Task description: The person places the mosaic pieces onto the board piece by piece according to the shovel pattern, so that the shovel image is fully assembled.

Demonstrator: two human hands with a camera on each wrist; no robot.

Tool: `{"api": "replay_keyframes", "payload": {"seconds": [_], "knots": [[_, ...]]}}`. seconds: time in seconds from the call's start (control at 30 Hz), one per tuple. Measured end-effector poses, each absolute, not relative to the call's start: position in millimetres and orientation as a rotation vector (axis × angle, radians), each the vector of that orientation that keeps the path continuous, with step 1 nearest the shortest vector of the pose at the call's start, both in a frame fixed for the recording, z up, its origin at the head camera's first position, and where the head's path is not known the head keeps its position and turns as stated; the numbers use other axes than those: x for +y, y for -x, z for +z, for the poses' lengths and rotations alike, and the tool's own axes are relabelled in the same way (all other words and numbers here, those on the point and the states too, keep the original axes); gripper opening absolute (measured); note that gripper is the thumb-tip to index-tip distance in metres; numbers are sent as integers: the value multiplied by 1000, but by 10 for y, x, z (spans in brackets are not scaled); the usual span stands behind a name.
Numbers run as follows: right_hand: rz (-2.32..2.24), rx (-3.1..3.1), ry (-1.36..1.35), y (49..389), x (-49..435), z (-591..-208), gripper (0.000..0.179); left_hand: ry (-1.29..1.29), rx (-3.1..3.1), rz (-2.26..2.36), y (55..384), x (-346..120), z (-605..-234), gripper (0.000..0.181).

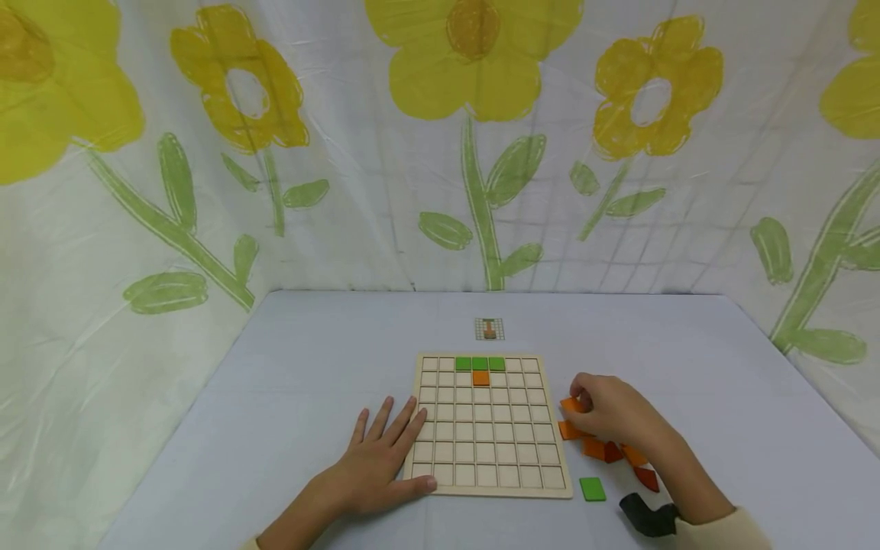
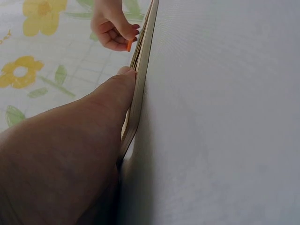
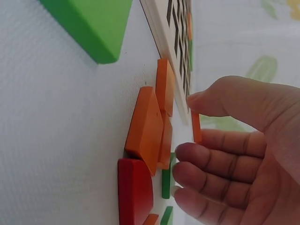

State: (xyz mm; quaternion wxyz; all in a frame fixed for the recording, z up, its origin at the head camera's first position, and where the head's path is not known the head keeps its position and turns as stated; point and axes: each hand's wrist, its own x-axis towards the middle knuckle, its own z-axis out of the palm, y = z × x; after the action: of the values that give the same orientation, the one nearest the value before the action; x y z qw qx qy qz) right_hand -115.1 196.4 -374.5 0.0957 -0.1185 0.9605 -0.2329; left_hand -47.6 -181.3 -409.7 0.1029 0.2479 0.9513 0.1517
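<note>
A wooden grid board point(image 1: 474, 432) lies on the table, with green tiles point(image 1: 480, 363) in its top row and an orange tile point(image 1: 480, 378) just below them. My left hand point(image 1: 378, 466) rests flat with spread fingers over the board's left edge, its thumb at the lower left corner. To the right of the board, my right hand point(image 1: 619, 411) pinches an orange tile point(image 3: 196, 126) between thumb and finger, raised off the table. Near it lie loose orange tiles point(image 3: 145, 129) and a red tile point(image 3: 135, 190). Its palm is hidden in the head view.
A green tile point(image 1: 592, 489) lies by the board's lower right corner. Beside the right sleeve is a black curved object point(image 1: 646, 516). A small picture card point(image 1: 490, 329) with a grid pattern lies beyond the board. A flowered curtain point(image 1: 371, 191) hangs behind the table.
</note>
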Motion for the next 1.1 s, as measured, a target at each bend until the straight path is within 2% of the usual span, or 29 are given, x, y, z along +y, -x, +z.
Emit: {"api": "replay_keyframes", "payload": {"seconds": [1.1], "knots": [[-700, 2858, 454, 1244, 1687, -3811, 23, -715, 2792, 455, 474, -1813, -4088, 97]]}}
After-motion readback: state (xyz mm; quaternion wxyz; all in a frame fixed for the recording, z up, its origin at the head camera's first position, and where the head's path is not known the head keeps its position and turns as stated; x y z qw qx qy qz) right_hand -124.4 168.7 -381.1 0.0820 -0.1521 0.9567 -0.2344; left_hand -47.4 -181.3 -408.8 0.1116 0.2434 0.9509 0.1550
